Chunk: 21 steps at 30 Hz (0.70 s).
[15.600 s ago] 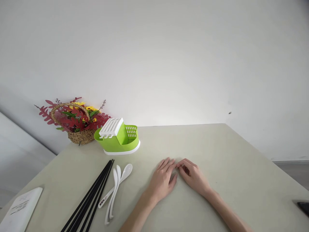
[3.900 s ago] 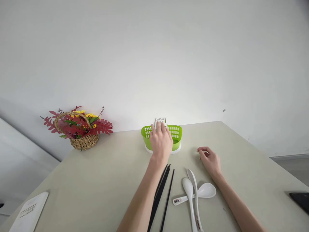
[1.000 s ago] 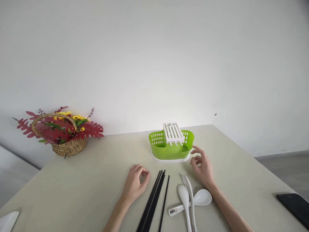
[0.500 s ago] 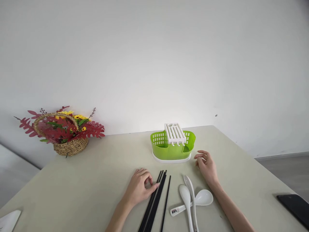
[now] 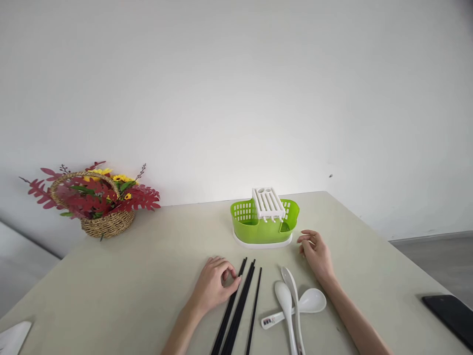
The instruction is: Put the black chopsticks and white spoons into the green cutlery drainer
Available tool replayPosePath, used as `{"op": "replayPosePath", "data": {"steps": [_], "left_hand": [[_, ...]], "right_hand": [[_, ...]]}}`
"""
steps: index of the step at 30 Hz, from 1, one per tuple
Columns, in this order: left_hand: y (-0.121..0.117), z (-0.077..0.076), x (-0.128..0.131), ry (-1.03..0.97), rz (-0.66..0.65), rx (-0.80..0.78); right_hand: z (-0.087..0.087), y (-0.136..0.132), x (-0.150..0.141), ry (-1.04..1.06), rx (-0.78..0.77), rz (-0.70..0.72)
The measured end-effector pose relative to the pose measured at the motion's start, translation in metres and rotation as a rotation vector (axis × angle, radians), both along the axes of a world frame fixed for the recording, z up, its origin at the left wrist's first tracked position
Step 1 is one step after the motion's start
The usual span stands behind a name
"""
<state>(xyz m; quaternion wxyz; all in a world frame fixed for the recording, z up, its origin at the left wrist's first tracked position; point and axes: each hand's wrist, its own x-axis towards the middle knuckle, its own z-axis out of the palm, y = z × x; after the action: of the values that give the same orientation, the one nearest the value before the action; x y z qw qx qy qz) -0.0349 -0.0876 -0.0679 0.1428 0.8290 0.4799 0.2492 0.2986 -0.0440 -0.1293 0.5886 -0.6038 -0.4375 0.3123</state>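
Note:
My left hand (image 5: 214,284) has thumb and index finger closed in a pinch around the left-hand black chopsticks (image 5: 232,305), which lie on the table. Beside these lie more black chopsticks (image 5: 242,308), and a single chopstick (image 5: 254,308) sits apart to their right. My right hand (image 5: 315,251) rests on the table near the green basket, fingers loosely bent and apart, holding nothing. Left of my right forearm are three white spoons: one spoon (image 5: 312,301) lies crosswise under a short spoon (image 5: 283,296) and a long-handled spoon (image 5: 290,281).
A green plastic basket (image 5: 264,235) with a white slotted rack (image 5: 268,203) stands behind the chopsticks. A wicker basket (image 5: 108,224) of artificial flowers is at the back left. A black phone (image 5: 449,313) lies at the right edge, a white object (image 5: 15,337) at lower left.
My left thumb and index finger have closed together on the left chopsticks, whose tips have drawn together and shifted slightly left. My right hand has stayed in place.

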Motion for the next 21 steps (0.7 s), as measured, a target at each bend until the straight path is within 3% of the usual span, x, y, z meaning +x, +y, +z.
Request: {"op": "replayPosePath", "data": {"steps": [21], "left_hand": [[0.0016, -0.0036, -0.0004, 0.025, 0.004, 0.037]], "right_hand": [[-0.0018, 0.0026, 0.0004, -0.014, 0.006, 0.028]]}}
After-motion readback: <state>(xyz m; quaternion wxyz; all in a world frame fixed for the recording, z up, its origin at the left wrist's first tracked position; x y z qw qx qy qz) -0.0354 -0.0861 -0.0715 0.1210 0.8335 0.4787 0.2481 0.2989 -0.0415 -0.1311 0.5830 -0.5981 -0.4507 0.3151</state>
